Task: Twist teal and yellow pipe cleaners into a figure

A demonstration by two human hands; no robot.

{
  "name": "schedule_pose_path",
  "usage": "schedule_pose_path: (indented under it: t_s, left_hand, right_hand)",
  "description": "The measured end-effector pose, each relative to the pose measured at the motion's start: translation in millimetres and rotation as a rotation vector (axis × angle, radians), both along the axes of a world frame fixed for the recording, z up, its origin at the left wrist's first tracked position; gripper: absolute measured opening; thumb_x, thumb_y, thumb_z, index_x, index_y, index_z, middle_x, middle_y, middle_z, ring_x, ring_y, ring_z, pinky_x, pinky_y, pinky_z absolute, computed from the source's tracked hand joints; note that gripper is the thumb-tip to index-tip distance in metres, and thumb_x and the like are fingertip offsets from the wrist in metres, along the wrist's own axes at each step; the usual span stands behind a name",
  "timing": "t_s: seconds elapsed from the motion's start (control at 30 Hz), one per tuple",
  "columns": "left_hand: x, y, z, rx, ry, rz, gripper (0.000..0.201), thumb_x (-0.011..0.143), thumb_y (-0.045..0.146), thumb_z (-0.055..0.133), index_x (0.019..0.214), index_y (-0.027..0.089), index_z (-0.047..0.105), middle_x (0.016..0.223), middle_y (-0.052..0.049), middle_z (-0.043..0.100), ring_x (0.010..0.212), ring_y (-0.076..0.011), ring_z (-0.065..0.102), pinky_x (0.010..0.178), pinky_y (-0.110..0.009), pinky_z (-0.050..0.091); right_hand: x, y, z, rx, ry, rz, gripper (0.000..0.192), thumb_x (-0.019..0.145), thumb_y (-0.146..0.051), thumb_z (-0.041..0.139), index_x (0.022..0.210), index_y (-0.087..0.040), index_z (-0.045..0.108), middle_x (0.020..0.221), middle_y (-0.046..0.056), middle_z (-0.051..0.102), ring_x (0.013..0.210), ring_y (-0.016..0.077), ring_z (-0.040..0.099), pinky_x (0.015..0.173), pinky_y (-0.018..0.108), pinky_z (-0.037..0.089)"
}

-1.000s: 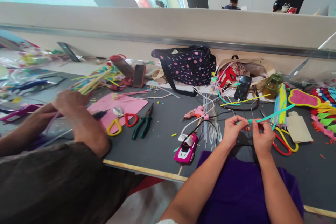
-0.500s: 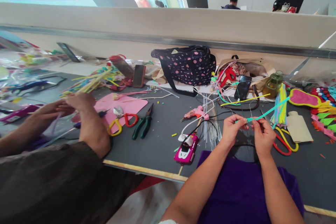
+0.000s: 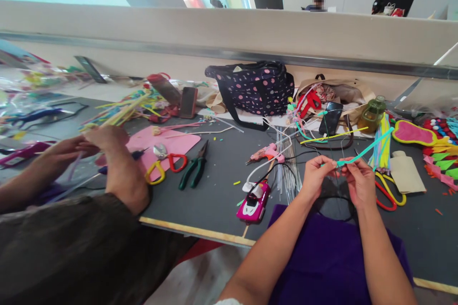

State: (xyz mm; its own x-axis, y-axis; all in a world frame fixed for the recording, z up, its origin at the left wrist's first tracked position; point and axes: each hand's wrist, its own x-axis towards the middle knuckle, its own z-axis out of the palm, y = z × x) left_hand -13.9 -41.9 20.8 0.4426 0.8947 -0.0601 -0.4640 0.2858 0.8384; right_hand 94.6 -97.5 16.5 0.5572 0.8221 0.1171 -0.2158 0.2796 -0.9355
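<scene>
Above the table's front edge, my left hand [image 3: 317, 176] pinches one end of a turquoise strip [image 3: 375, 144] between thumb and fingers. My right hand [image 3: 360, 183] is closed on the same strip a short way along, and its free end slants up to the right. Thin wires [image 3: 332, 145] stand up around the pinched part; how they join the strip is hidden by my fingers. Red and yellow-handled scissors [image 3: 388, 193] lie just right of my right hand. Beyond them is a bundle of pastel strips [image 3: 379, 150].
A pink glue gun [image 3: 270, 152], magenta power strip [image 3: 254, 202] and clear sticks [image 3: 286, 167] lie to my left, near green pliers [image 3: 193, 167]. Bags [image 3: 254, 90] and a green bottle [image 3: 372, 113] line the back. At far left a co-worker's hands [image 3: 103, 140] work.
My right hand has shifted slightly, and the strip's free end has dipped a little lower and to the left. My left hand stays nearly in place.
</scene>
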Motion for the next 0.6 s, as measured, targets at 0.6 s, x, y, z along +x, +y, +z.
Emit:
schedule_pose_path:
  t_s: [0.6]
  left_hand:
    - [-8.1, 3.4, 7.9, 0.14, 0.038, -0.069, 0.027, 0.061, 0.033, 0.08, 0.064, 0.013, 0.062, 0.061, 0.0, 0.061, 0.048, -0.0108, 0.058, 0.052, -0.024, 0.046]
  right_hand:
    - [5.3, -4.2, -1.2, -0.017, 0.196, 0.223, 0.019, 0.068, -0.031, 0.079, 0.082, -0.021, 0.07, 0.075, 0.0, 0.068, 0.061, 0.0128, 0.062, 0.057, 0.027, 0.052]
